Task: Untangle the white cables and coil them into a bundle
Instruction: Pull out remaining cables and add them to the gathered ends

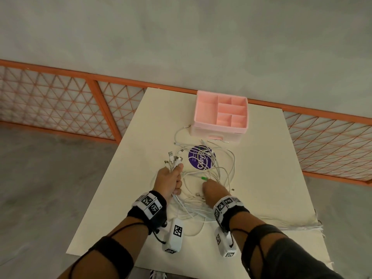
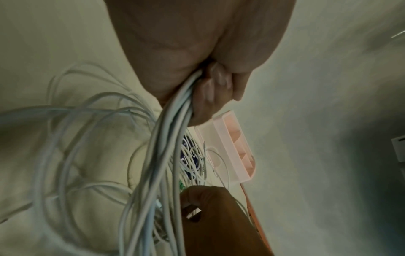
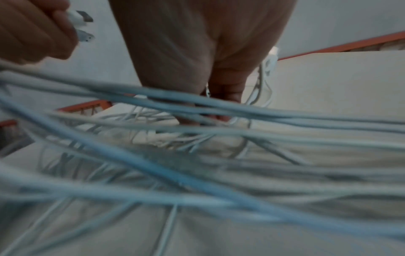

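A tangle of white cables (image 1: 221, 168) lies on the cloth-covered table (image 1: 161, 117). My left hand (image 1: 170, 180) grips a bunch of cable ends, and their USB plugs (image 1: 174, 158) stick out above the fist. In the left wrist view the gripped strands (image 2: 175, 112) run down from the curled fingers (image 2: 210, 90). My right hand (image 1: 213, 190) reaches down into the tangle beside a green connector (image 1: 204, 178). Its fingers look curled in a pinch on a cable (image 2: 219, 216), with the tips hidden behind blurred strands (image 3: 197, 173).
A pink compartment organiser (image 1: 219, 125) stands at the far side of the table, with one cable curling at its left corner. A purple round sticker (image 1: 193, 156) lies under the cables. An orange lattice fence (image 1: 60, 101) runs behind. The cloth's frayed edge (image 1: 302, 226) hangs at the right.
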`<state>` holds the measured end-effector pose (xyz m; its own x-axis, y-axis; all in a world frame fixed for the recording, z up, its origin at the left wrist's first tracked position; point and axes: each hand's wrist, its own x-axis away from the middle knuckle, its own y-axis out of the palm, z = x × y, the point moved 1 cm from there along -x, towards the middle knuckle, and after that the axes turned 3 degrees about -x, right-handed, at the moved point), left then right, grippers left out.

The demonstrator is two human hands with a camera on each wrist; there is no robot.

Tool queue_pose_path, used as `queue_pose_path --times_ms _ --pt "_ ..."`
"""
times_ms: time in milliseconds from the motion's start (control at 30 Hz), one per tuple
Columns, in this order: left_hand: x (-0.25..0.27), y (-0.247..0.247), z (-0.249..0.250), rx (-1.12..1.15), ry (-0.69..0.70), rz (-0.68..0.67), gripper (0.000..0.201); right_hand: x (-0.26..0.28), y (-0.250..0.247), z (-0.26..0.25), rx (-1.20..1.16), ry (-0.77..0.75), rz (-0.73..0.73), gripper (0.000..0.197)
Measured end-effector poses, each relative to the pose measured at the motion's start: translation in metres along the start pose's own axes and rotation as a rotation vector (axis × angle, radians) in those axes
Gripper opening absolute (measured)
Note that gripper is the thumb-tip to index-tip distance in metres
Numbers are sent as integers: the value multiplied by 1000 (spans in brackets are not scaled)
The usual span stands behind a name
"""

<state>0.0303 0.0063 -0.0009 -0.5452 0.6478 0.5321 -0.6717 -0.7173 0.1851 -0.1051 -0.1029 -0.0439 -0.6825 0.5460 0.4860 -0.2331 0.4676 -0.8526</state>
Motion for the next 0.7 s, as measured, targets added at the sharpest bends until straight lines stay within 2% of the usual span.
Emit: queue_pose_path --times_ms 100,233,400,467,600,700 --pt "-1 6 7 -9 23 -26 25 5 -24 6 -239 2 65 16" --pt "-4 18 21 7 79 -53 28 2 -76 15 -657 18 280 19" --pt "-4 37 38 56 178 -75 35 17 -142 -4 -1205 -103 591 13" --pt "-2 44 43 76 197 -100 37 27 -151 -17 -1245 -138 621 14" --pt "6 56 52 79 201 -126 35 32 -136 -33 -1032 -121 601 20" --pt "8 61 52 100 178 -155 37 33 -124 -39 -1027 -94 589 24"
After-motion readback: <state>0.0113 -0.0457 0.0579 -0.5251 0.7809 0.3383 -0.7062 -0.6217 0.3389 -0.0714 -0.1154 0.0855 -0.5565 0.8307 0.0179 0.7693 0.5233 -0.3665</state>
